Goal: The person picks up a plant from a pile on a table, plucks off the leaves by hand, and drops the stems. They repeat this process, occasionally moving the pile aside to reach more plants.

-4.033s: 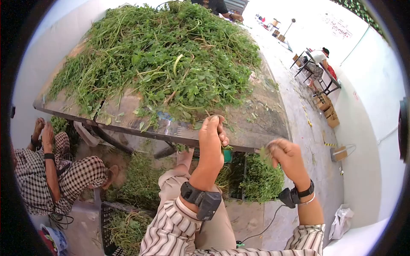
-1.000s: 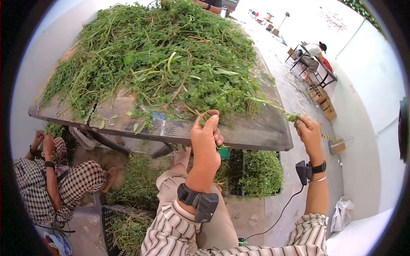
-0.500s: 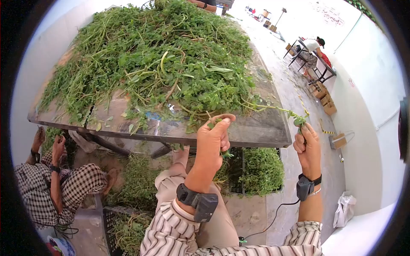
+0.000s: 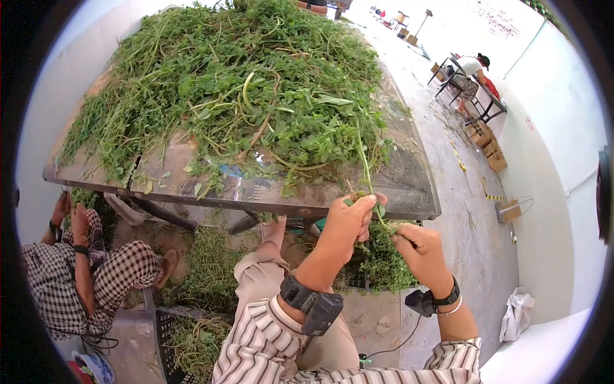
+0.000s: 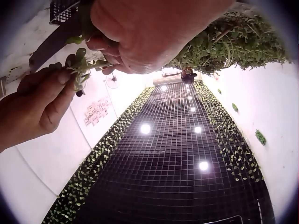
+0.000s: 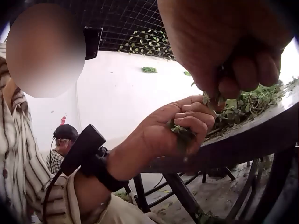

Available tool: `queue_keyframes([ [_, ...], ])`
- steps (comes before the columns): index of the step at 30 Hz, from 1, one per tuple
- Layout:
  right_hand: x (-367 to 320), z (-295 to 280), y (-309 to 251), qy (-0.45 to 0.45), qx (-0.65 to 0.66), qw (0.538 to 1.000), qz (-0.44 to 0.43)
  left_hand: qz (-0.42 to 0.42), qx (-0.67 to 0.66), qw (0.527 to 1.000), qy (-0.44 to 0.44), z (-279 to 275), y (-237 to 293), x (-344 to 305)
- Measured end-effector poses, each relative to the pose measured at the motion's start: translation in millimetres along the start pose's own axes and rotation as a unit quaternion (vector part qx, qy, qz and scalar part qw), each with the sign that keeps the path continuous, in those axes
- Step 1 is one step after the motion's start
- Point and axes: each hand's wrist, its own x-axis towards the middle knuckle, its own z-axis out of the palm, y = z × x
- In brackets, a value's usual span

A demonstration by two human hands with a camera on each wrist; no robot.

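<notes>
A big pile of green leafy stems (image 4: 243,89) covers the table (image 4: 409,185). One long stem (image 4: 366,169) runs from the pile's near edge down to my two hands, which meet just below the table's front edge. My left hand (image 4: 366,206) pinches the stem near its leafy tip. My right hand (image 4: 400,238) pinches the same stem just below and to the right. In the left wrist view the sprig (image 5: 78,65) sits between my left hand (image 5: 100,44) and my right hand (image 5: 63,79). In the right wrist view my left hand (image 6: 194,122) also holds small leaves (image 6: 182,133), with my right hand (image 6: 224,88) above.
Under the table stands a black crate (image 4: 358,281) full of greens (image 4: 387,262). Another crate (image 4: 179,339) lies at the lower left. A person in checked clothes (image 4: 96,269) sits on the floor at left. Cardboard boxes (image 4: 489,157) and a seated person (image 4: 473,67) are far right.
My right hand has brought the stem's tip from beyond the table's right corner down and left to my left hand. My left hand has shifted right and now pinches it too.
</notes>
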Motion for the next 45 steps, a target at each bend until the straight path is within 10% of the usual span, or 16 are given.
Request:
queue_keyframes([
  [19,51,-5,14,-0.047,0.326,0.925,0.188,-0.023,0.117,0.992,-0.037,11,-5,-5],
  [31,28,4,4,0.157,0.279,0.939,0.125,0.013,0.066,0.998,-0.007,0,-9,2],
  [45,-70,29,74,0.076,0.145,0.956,0.245,0.105,0.0,0.992,0.064,-1,15,-8],
])
